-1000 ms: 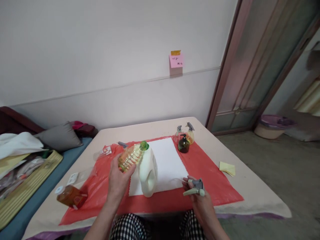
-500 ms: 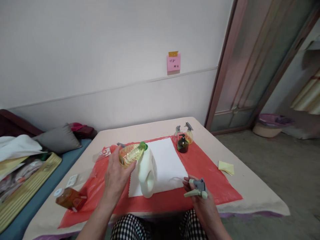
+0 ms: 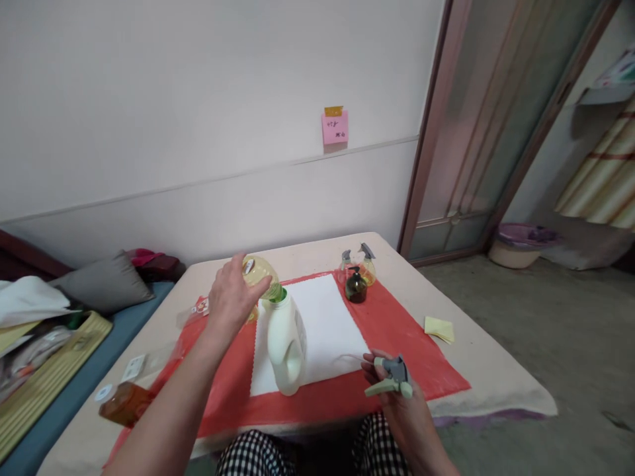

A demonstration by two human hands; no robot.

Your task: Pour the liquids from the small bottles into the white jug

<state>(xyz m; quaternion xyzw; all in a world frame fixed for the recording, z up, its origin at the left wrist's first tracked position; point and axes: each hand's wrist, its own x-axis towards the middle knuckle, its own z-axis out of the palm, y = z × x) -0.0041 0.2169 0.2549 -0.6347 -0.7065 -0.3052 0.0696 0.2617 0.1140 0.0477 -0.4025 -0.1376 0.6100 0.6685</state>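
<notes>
My left hand (image 3: 229,294) is wrapped round a clear bottle (image 3: 260,272) with pale yellow liquid. The bottle is tipped neck down, its green neck at the mouth of a white jug (image 3: 285,347). That handled jug stands on a white sheet (image 3: 327,330) with scalloped edges, laid over a red plastic sheet (image 3: 417,360). In my right hand (image 3: 404,413) is a grey and pale green trigger spray head (image 3: 394,378), its thin tube pointing left over the white sheet.
Behind are a dark pump bottle (image 3: 356,288) and two spray bottles (image 3: 368,270). Yellow sticky notes (image 3: 439,328) lie at the right, and an amber bottle (image 3: 124,402) lies at the left. A pink note (image 3: 335,129) is taped to the wall.
My left hand has lifted the bottle's base and tilted it more steeply into the jug's mouth. My right hand keeps the spray head almost still. The view has turned slightly right.
</notes>
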